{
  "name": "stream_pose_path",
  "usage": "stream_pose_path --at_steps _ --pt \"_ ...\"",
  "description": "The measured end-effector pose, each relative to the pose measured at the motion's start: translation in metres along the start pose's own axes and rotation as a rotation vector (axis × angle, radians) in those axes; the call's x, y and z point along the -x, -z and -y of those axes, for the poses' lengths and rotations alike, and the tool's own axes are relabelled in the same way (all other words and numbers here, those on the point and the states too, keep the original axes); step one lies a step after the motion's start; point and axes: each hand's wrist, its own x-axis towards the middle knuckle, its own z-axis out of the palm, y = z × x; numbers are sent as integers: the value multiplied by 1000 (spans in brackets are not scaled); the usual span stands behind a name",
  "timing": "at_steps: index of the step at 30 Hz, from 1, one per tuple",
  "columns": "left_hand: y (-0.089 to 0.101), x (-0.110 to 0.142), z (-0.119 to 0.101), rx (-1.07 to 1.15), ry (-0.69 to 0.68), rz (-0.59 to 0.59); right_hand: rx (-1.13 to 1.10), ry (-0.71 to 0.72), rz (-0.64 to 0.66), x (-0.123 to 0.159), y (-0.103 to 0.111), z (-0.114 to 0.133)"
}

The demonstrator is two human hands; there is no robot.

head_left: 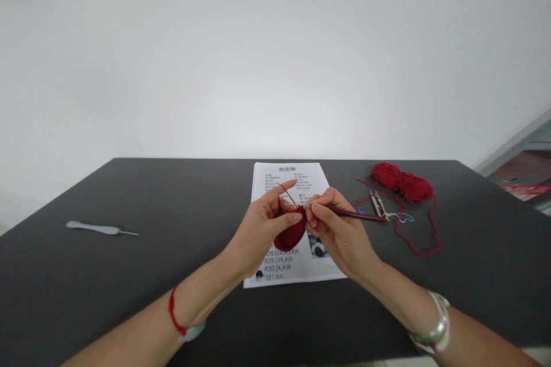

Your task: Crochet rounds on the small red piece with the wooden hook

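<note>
My left hand (pixel 262 226) pinches a small red crochet piece (pixel 291 236) between thumb and fingers, with a strand of red yarn (pixel 287 194) running over its raised index finger. In my right hand (pixel 340 229) is a crochet hook (pixel 355 214) with a dark reddish-brown handle, gripped near its metal shaft. The hook's thin tip reaches the top edge of the red piece, close to my left fingertips. Whether a loop sits on the tip is too small to tell. Both hands are above a printed pattern sheet (pixel 279 272).
On the black table (pixel 181 200), a second crochet hook (pixel 97 228) with a pale grey handle lies at left. A red yarn skein (pixel 402 182) rests at right, its strand looping forward. Beside it are thread snips (pixel 379 205), a blue stitch marker (pixel 406 218) and a purple one (pixel 361 210).
</note>
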Motion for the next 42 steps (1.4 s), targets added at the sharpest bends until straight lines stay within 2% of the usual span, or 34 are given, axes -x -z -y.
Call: stream_pose_path --at_steps 6,8,12,14,15,16,18,21,23,26,30,42 --pt "-1 1 -3 -15 25 9 420 188 113 -1 14 -4" --pt "-1 1 0 -12 40 6 640 344 139 -2 14 -5" --pt "-3 2 4 96 96 -10 1091 767 187 1 13 -7" --pt "-4 2 2 185 156 -4 1139 887 187 2 13 -9" --pt "-3 1 1 218 196 4 1106 900 199 2 13 -9" --pt "-2 0 -1 238 232 11 1039 872 208 1 14 -9" --pt "1 -2 -4 242 271 3 830 696 200 0 15 -7" --pt "9 -6 -7 207 236 -12 462 349 158 -6 16 -3" --pt "15 -9 -9 181 202 12 282 226 149 -9 16 1" --pt "22 -11 -12 145 191 84 171 172 150 -13 16 8" --pt "28 -11 -16 102 223 166 155 131 172 -16 16 14" --pt "37 -13 -21 85 349 301 101 -8 292 -18 24 25"
